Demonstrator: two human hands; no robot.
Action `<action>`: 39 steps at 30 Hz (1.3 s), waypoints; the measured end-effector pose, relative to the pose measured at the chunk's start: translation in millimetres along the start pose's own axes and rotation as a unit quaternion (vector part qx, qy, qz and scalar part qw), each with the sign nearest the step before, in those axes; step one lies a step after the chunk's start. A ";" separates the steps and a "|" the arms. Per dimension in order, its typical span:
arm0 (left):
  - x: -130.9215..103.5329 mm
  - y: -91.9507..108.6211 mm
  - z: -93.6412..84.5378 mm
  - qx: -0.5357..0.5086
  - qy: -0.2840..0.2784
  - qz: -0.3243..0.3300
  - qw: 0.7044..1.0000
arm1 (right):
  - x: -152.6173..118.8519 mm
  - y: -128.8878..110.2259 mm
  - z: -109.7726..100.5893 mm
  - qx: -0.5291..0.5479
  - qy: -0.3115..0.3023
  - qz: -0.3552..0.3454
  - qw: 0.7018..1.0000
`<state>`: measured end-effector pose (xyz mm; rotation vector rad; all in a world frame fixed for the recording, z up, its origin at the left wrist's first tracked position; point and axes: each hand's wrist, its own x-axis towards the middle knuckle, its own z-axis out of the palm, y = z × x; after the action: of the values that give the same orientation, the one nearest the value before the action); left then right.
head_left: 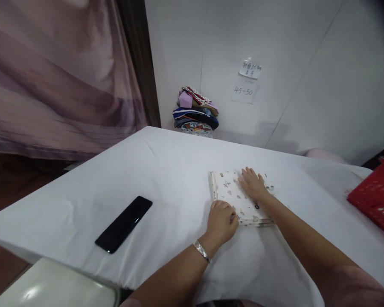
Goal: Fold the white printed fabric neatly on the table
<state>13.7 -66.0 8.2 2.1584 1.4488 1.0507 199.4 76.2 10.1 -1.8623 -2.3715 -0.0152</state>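
Both flat right hand (253, 186) and curled left hand (222, 219) sit apart atop my folded printed cloth (233, 196), likely to flatten layers and steady the near-left corner; I can't tell if the left pinches.

Lower handwritten sign (243, 92) on pale wall (294, 47) reads "45-50". Upper sign (250, 69), just above it on same wall, has 2 lines of handwritten Chinese chars, too blurry to read w/ certainty. No other legible txt.
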 end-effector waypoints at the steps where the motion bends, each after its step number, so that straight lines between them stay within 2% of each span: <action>1: 0.0 -0.1 0.1 0.000 0.000 -0.002 1.000 | 1.2 -5.8 3.1 0.002 -0.009 -0.020 1.000; 5: 0.2 -0.3 0.1 0.001 -0.004 -0.004 1.000 | 4.1 -17.3 11.9 0.009 -0.035 -0.041 0.999; 8: -0.4 -0.7 0.8 0.005 -0.002 0.001 1.000 | 5.1 -23.3 4.3 0.051 0.012 -0.048 0.997; 11: -1.0 -1.0 2.2 0.007 -0.003 0.003 1.000 | 4.4 -43.4 -10.6 0.150 0.045 -0.062 0.986; 15: -1.3 -1.2 2.9 0.004 -0.007 0.000 1.000 | 3.6 -83.8 -23.8 0.258 -0.016 -0.052 0.965; 17: -1.5 -0.9 2.1 0.001 -0.009 0.004 1.000 | 5.6 -98.4 -25.4 0.245 -0.039 -0.045 0.968; 20: -2.2 0.1 0.5 0.000 -0.010 0.007 1.000 | 10.7 -107.3 -23.9 0.194 -0.061 -0.030 0.979; 28: -2.5 -1.1 2.1 0.010 -0.008 0.017 1.000 | 13.1 -99.7 -16.6 0.226 -0.096 0.013 0.969; 34: -2.8 -0.8 2.3 0.016 -0.005 0.020 1.000 | 7.5 -104.3 -18.0 0.215 -0.065 0.032 0.974; 39: -3.4 -0.7 1.4 0.021 -0.004 0.023 1.000 | 4.7 -115.0 -30.0 0.102 -0.052 0.006 0.993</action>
<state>13.5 -68.6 5.6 2.2322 1.4355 1.0344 89.8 50.5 48.4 -1.8213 -2.3268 0.3189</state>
